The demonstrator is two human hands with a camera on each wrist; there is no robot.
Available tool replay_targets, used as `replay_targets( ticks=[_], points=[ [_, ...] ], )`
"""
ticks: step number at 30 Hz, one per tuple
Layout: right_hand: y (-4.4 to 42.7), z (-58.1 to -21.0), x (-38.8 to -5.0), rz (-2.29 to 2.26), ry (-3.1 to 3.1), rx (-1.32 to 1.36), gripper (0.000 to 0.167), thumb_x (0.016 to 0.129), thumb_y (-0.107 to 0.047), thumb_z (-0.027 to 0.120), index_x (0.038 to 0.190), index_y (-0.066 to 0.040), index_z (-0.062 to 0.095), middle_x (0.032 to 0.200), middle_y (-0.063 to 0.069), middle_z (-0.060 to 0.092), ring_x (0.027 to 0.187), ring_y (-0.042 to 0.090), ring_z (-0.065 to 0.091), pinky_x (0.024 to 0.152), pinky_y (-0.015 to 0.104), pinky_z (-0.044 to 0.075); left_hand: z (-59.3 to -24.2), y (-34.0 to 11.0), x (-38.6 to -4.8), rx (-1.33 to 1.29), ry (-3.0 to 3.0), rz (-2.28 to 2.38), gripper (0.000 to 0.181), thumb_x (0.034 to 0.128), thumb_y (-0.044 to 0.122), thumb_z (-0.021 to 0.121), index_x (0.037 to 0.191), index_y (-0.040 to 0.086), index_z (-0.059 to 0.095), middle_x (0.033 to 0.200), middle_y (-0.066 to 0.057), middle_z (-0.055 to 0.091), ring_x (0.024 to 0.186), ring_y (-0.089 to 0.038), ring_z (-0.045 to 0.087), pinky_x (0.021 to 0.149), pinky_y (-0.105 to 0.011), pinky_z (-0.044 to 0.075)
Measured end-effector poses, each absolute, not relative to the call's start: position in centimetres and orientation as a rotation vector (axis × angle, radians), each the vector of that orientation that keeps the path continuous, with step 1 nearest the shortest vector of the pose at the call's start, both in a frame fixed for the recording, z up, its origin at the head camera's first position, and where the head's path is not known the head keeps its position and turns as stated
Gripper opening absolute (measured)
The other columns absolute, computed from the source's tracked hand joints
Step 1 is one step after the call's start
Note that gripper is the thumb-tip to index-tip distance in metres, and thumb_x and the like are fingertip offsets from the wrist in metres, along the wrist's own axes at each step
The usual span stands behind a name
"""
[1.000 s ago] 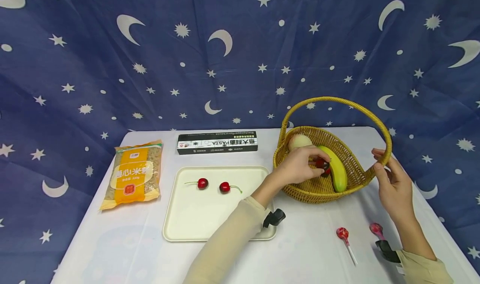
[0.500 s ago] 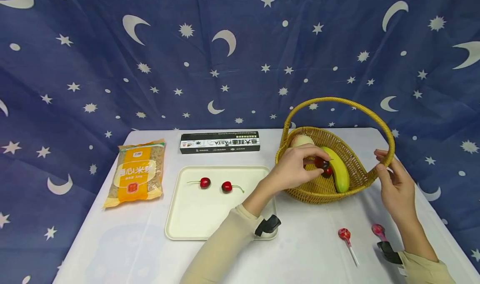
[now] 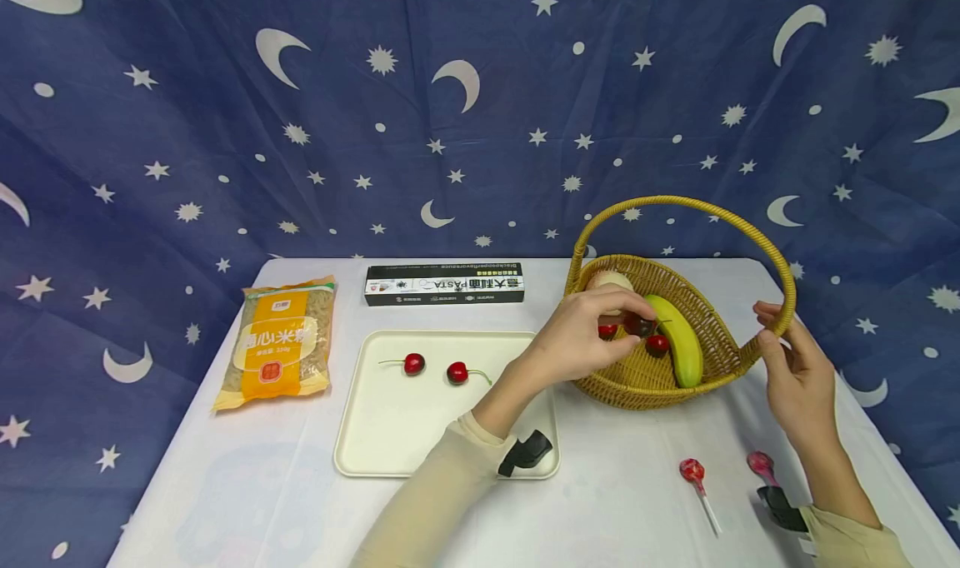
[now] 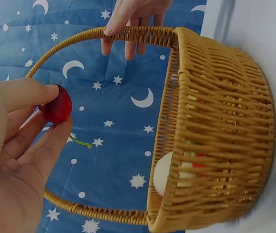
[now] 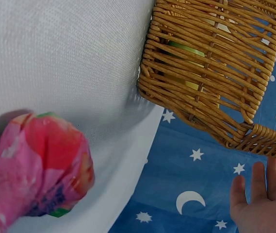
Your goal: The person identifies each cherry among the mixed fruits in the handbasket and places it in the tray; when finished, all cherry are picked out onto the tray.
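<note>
My left hand [image 3: 577,339] is over the wicker basket [image 3: 630,397], pinching a dark red cherry [image 4: 57,104] between thumb and fingers. The cherry's green stem [image 4: 82,142] points away from the palm. Inside the basket lie a yellow-green banana [image 3: 681,343], a red cherry [image 3: 657,346] beside it, another red cherry [image 3: 607,331] partly behind my fingers, and a pale round item [image 3: 611,280]. At the basket's right side, my right hand [image 3: 801,381] holds the lower part of the arched handle [image 4: 128,34], thumb on one side and fingers on the other.
A cream tray [image 3: 390,443] bears two stemmed cherries [image 3: 413,364]. Behind it lies a black-and-white pasta box [image 3: 445,285]; an orange food bag [image 3: 277,343] is at left. Two lollipops, one red [image 3: 692,471] and one pink [image 5: 45,162], lie near my right forearm.
My left hand, with its cherry, has moved slightly left relative to the basket, exposing more of the cherries below. My right hand stays at the handle. The whole head view has shifted slightly.
</note>
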State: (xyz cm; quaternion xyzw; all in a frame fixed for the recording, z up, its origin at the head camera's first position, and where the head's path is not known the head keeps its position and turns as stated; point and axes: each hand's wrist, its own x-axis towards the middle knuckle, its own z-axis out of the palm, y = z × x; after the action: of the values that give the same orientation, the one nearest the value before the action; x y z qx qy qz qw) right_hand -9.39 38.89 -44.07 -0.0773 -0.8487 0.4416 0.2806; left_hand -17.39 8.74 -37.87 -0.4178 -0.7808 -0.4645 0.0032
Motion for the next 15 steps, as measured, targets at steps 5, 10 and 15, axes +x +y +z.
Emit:
replay_targets(
  ticks=[5,10,15],
  points=[
    [39.0,-44.0,-9.4,1.184,-2.274,-0.207,0.038,0.112,-0.014,0.055,0.149,-0.011,0.061,0.141,-0.023,0.062,0.128,-0.01,0.055,0.102,-0.001,0.043,-37.8,7.6,-17.3,-1.289,-2.428,-1.468,0.03,0.0929,0.007,0.079,0.122,0.014,0.076,0.126,0.002,0.076,0.111,-0.008,0.069,0.097,-0.009,0.053],
    [38.9,-44.0,-9.4,1.182,-2.271,-0.212,0.038,0.111,-0.015,0.055,0.149,-0.012,0.062,0.14,-0.023,0.063,0.128,-0.01,0.056,0.102,0.0,0.044,-37.7,5.9,-17.2,-1.272,-2.395,-1.528,0.031,0.0917,0.003,0.079,0.122,0.011,0.076,0.127,-0.002,0.076,0.115,-0.016,0.07,0.101,-0.012,0.054],
    [38.8,-44.0,-9.4,1.19,-2.269,-0.21,0.038,0.111,-0.015,0.055,0.149,-0.012,0.062,0.14,-0.022,0.063,0.128,-0.009,0.056,0.101,0.0,0.044,-37.5,4.1,-17.2,-1.236,-2.375,-1.599,0.031,0.0918,0.0,0.078,0.122,0.007,0.076,0.128,-0.005,0.074,0.115,-0.018,0.071,0.102,-0.013,0.055]
  ],
)
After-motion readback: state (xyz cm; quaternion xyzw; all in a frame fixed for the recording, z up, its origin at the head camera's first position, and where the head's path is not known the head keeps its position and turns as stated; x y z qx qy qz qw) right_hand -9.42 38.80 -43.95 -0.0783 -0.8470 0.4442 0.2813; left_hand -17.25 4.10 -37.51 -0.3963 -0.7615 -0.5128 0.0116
